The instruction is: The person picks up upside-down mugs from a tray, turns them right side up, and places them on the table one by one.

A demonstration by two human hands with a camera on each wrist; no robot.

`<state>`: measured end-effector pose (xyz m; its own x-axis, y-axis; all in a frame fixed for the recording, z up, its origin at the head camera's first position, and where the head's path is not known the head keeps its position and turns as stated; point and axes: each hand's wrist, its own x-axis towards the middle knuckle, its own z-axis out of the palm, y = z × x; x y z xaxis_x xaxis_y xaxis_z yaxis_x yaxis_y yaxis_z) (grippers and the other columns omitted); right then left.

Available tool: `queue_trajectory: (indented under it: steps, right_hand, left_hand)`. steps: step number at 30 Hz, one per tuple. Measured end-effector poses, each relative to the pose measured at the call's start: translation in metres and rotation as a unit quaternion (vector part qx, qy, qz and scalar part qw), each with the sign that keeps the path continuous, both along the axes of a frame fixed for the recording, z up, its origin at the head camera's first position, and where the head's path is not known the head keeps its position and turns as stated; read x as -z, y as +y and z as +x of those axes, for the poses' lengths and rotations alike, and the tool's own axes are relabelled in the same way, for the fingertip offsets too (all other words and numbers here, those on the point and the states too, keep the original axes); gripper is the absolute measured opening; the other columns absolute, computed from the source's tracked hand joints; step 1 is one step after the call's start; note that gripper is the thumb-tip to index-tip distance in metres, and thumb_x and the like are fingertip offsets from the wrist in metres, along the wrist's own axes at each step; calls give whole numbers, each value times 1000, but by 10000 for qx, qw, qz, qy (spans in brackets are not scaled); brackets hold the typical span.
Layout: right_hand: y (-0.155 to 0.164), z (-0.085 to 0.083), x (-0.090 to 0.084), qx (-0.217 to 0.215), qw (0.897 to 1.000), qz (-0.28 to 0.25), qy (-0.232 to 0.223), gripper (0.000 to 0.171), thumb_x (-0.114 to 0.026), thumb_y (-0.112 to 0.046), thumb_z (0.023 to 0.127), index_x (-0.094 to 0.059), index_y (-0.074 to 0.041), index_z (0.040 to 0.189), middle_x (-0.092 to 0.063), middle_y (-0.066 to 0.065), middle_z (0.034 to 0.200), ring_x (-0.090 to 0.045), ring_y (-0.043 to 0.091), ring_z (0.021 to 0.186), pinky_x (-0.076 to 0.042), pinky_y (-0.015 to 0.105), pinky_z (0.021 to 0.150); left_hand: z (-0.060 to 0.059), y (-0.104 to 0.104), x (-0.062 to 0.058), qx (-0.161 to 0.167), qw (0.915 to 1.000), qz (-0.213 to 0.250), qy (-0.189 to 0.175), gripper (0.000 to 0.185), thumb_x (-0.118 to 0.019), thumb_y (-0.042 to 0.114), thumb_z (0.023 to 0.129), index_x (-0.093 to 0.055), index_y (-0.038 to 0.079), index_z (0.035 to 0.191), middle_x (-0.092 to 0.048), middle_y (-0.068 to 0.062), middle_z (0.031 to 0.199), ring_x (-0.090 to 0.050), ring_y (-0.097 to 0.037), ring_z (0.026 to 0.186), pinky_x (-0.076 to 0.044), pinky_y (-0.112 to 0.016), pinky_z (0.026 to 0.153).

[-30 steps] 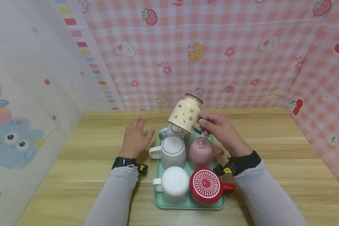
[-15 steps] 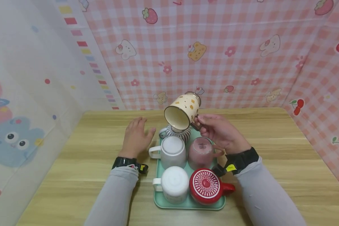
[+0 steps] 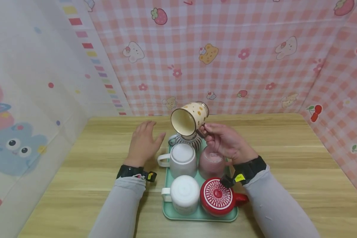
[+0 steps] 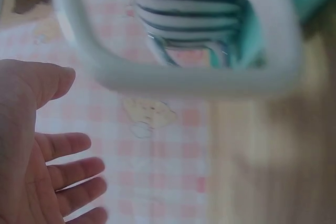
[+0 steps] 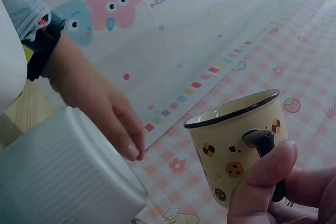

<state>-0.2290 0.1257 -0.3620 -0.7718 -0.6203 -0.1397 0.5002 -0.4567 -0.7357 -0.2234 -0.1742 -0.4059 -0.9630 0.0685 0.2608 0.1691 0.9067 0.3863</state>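
My right hand (image 3: 227, 142) pinches the dark handle of a cream enamel mug (image 3: 197, 112) with a cookie pattern and a dark rim. It is held in the air over the far end of the mint-green tray (image 3: 196, 218), tipped on its side with its mouth to the left and toward me. Below it, partly covered, is a black-and-white striped mug (image 3: 194, 144). My left hand (image 3: 142, 145) lies left of the tray with fingers extended, holding nothing. In the left wrist view a white mug handle (image 4: 189, 82) passes close before the camera.
On the tray, upside down, stand a white ribbed mug (image 3: 182, 162), a pink mug (image 3: 208, 167), a white mug (image 3: 184, 195) and a red mug (image 3: 217, 195). Handles jut past the tray's sides. A pink checked cloth (image 3: 241, 72) hangs behind the wooden table (image 3: 285, 148).
The cream mug has tipped from nearly upside down to sideways, its mouth turning toward me, and shifted slightly left with my right hand. My left hand has stayed in place.
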Motion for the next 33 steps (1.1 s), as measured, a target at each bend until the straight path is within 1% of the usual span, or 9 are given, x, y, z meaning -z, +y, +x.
queue_trajectory:
  steps: [6,10,13,19,23,25,27,31,33]
  right_hand:
    - [2,-2,3,40,10000,-60,-29,34,-39,-10,113,-69,-4,101,-71,3,90,-63,6,66,-55,15,61]
    - [3,-2,2,7,9998,-202,-47,33,-39,-9,113,-70,-3,101,-71,3,91,-64,7,68,-57,15,64]
    - [3,-1,1,-55,9997,-250,-11,34,-39,-9,112,-71,-3,101,-72,3,92,-66,7,71,-58,16,67]
    - [0,2,0,-198,9992,-338,87,34,-39,-7,112,-72,-3,103,-73,4,94,-69,8,75,-60,17,71]
    - [-4,4,-1,-159,9994,-270,143,33,-41,-7,112,-73,-3,102,-73,4,94,-71,8,75,-60,17,71]
    - [-5,6,-2,-87,9997,-193,152,32,-42,-8,111,-73,-3,102,-73,4,94,-71,8,75,-60,17,72]
    - [-6,8,-3,8,9998,-104,168,31,-43,-7,111,-72,-3,101,-72,5,94,-71,8,76,-60,17,72]
    - [-9,10,-4,202,9994,179,207,30,-45,-5,110,-74,-5,99,-73,4,91,-72,8,76,-60,16,72]
    - [-9,11,-5,286,9987,354,251,30,-47,-4,109,-75,-6,98,-74,4,88,-72,8,75,-60,17,72]
  left_hand:
    - [12,11,-26,387,9990,204,-114,55,-56,50,104,-59,7,140,-59,-15,143,-54,-34,137,-47,-53,112]
    - [23,20,-45,751,9964,330,-234,39,-58,45,105,-68,11,122,-70,-8,120,-66,-28,112,-56,-47,97]
    - [31,27,-55,1100,9921,535,-290,29,-60,41,105,-71,16,114,-72,-1,108,-67,-22,98,-57,-43,88]
    - [39,42,-64,1664,9716,1600,-520,22,-64,33,104,-76,17,114,-75,2,109,-67,-15,99,-57,-42,90]
    - [42,53,-65,1585,9575,2205,-976,25,-64,33,104,-77,16,117,-76,0,115,-68,-17,108,-56,-45,96]
    - [43,59,-66,1401,9478,2559,-1288,28,-64,34,103,-77,15,119,-76,-2,118,-68,-19,110,-55,-44,97]
    - [44,66,-66,1159,9304,3096,-1585,29,-65,36,102,-77,15,119,-76,-3,116,-68,-20,109,-55,-42,95]
    - [44,77,-68,813,8804,4284,-1862,26,-69,32,100,-77,11,115,-74,-4,103,-63,-23,95,-51,-34,82]
    - [42,82,-68,801,8558,4738,-1915,26,-71,27,99,-76,8,116,-72,-1,98,-61,-19,90,-49,-30,78]
